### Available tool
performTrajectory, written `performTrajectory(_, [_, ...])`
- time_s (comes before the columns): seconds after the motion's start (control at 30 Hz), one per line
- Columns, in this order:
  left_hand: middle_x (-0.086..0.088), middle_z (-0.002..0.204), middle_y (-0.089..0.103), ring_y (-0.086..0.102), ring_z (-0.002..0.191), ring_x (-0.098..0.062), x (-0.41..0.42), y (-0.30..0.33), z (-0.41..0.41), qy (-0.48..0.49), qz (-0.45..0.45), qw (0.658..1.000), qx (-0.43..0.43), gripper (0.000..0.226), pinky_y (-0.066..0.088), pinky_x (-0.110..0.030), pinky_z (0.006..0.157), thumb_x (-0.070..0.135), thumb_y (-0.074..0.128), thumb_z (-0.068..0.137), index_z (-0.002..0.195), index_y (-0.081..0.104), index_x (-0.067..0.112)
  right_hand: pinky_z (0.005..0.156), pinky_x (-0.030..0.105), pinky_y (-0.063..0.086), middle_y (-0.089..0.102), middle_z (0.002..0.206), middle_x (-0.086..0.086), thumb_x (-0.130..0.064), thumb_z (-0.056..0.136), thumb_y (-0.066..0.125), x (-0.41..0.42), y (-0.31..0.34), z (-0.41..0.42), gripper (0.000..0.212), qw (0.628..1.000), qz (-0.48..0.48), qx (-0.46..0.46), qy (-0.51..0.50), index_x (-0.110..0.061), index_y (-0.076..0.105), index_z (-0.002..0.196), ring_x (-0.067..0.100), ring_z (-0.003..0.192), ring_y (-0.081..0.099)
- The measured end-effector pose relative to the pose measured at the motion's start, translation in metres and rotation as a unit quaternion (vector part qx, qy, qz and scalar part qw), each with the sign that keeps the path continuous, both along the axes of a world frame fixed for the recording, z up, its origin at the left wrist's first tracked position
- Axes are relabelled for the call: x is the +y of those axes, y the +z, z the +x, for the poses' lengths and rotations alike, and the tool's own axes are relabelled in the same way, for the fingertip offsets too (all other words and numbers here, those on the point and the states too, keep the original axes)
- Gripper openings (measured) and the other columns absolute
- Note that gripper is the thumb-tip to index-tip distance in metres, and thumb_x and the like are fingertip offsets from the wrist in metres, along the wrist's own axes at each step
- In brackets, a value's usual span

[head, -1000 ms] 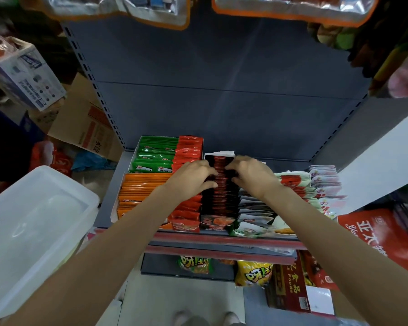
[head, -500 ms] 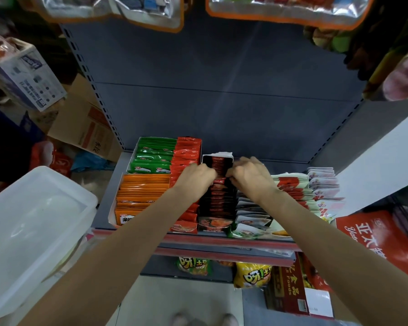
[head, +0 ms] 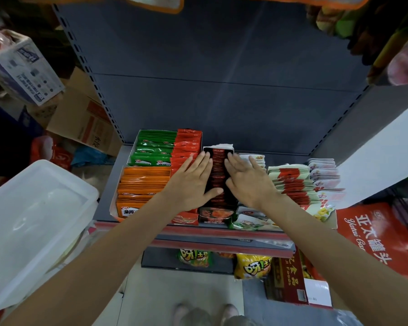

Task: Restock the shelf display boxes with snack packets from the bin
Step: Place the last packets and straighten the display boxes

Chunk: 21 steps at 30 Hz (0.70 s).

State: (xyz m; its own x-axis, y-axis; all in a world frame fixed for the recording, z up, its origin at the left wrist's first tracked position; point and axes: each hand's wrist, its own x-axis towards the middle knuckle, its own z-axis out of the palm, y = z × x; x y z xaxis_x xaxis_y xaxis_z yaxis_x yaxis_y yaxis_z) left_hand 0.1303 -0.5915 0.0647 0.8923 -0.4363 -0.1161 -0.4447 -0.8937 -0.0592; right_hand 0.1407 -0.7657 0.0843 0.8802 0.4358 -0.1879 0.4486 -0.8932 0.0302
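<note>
Dark packets sit upright in their box, so we press left hand and right hand, fingers straight, squaring the row.

We see green packets upper left of the display, red packets beside them, orange packets below, dark packets with red print at centre, a translucent white bin at left, a grey shelf back panel

A large red bag at right reads "亚太罐头"; a dark red box below the shelf reads "Foods" and "食品".
</note>
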Motion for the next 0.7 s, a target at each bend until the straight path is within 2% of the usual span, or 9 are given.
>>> performTrajectory(0.03, [-0.012, 0.158, -0.009, -0.013, 0.145, -0.019, 0.0, -0.003, 0.001, 0.0, 0.018, 1.0, 0.007, 0.087, -0.009, -0.036, 0.117, 0.065, 0.006, 0.089, 0.149, -0.004, 0.003, 0.119, 0.039, -0.005, -0.005, 0.159, 0.008, -0.032, 0.102, 0.02, 0.0, -0.001, 0.0, 0.059, 0.998, -0.047, 0.042, 0.002, -0.005, 0.001, 0.15, 0.019, 0.147, -0.006])
performTrajectory(0.1, [-0.013, 0.157, -0.012, -0.015, 0.145, -0.02, 0.0, -0.004, 0.006, 0.006, 0.02, 1.0, 0.012, 0.085, -0.011, -0.037, 0.117, 0.064, 0.007, 0.091, 0.149, -0.007, 0.003, 0.117, 0.039, -0.012, -0.017, 0.157, 0.009, -0.036, 0.102, 0.014, 0.001, -0.002, 0.001, 0.061, 0.995, -0.075, 0.063, 0.003, -0.007, -0.012, 0.148, 0.017, 0.145, -0.016])
performTrajectory(0.23, [-0.011, 0.157, -0.012, -0.016, 0.145, -0.018, -0.004, 0.002, 0.009, 0.012, -0.014, 0.998, 0.053, 0.077, -0.011, -0.036, 0.116, 0.056, 0.018, 0.097, 0.149, -0.005, 0.004, 0.115, 0.039, -0.012, -0.014, 0.158, 0.007, -0.038, 0.102, 0.017, 0.0, 0.003, 0.006, 0.061, 0.995, -0.077, 0.063, 0.008, -0.009, -0.007, 0.15, 0.015, 0.145, -0.014])
performTrajectory(0.33, [-0.005, 0.156, 0.021, 0.008, 0.146, -0.017, 0.003, 0.009, -0.001, -0.002, -0.148, 0.989, 0.015, 0.06, 0.005, -0.031, 0.117, 0.043, 0.036, 0.099, 0.147, 0.025, 0.011, 0.118, 0.035, 0.004, 0.016, 0.158, 0.005, -0.031, 0.102, 0.032, -0.004, 0.011, 0.003, 0.052, 1.0, 0.025, 0.007, 0.007, -0.011, 0.023, 0.148, 0.018, 0.146, 0.011])
performTrajectory(0.37, [-0.001, 0.148, 0.036, 0.023, 0.141, -0.016, 0.006, 0.011, -0.005, -0.013, -0.173, 0.985, -0.002, 0.051, 0.014, -0.028, 0.114, 0.042, 0.04, 0.098, 0.141, 0.037, 0.015, 0.116, 0.033, 0.018, 0.031, 0.151, 0.006, -0.027, 0.099, 0.04, -0.006, 0.013, 0.001, 0.046, 0.997, 0.075, -0.012, -0.004, -0.012, 0.037, 0.143, 0.021, 0.141, 0.024])
performTrajectory(0.43, [0.005, 0.134, 0.046, 0.036, 0.127, -0.012, 0.009, 0.016, -0.013, -0.046, -0.173, 0.984, 0.014, 0.05, 0.023, -0.026, 0.105, 0.051, 0.045, 0.093, 0.131, 0.049, 0.02, 0.101, 0.036, 0.041, 0.049, 0.13, 0.005, -0.021, 0.095, 0.05, -0.008, 0.018, -0.004, 0.034, 0.99, 0.137, -0.001, -0.023, -0.014, 0.053, 0.128, 0.022, 0.125, 0.042])
performTrajectory(0.47, [0.006, 0.133, 0.044, 0.036, 0.125, -0.011, 0.01, 0.017, -0.017, -0.061, -0.155, 0.985, 0.037, 0.057, 0.024, -0.026, 0.104, 0.057, 0.046, 0.089, 0.133, 0.048, 0.021, 0.096, 0.037, 0.044, 0.05, 0.126, 0.004, -0.023, 0.094, 0.053, -0.008, 0.019, -0.007, 0.033, 0.991, 0.133, 0.017, -0.017, -0.015, 0.054, 0.126, 0.021, 0.121, 0.045])
performTrajectory(0.53, [0.006, 0.138, 0.037, 0.032, 0.128, -0.011, 0.009, 0.016, -0.02, -0.076, -0.104, 0.991, 0.04, 0.068, 0.021, -0.027, 0.108, 0.061, 0.045, 0.087, 0.141, 0.04, 0.02, 0.1, 0.038, 0.042, 0.045, 0.135, 0.002, -0.029, 0.092, 0.056, -0.006, 0.017, -0.011, 0.044, 0.995, 0.086, 0.052, 0.008, -0.017, 0.05, 0.134, 0.02, 0.125, 0.044])
performTrajectory(0.7, [0.001, 0.15, 0.026, 0.022, 0.138, -0.016, 0.006, 0.005, -0.028, -0.061, -0.051, 0.997, -0.018, 0.063, 0.015, -0.031, 0.113, 0.051, 0.038, 0.095, 0.148, 0.028, 0.017, 0.112, 0.037, 0.031, 0.02, 0.157, 0.0, -0.039, 0.095, 0.05, -0.001, 0.013, -0.009, 0.061, 0.997, 0.009, 0.072, 0.015, -0.016, 0.029, 0.147, 0.024, 0.139, 0.028])
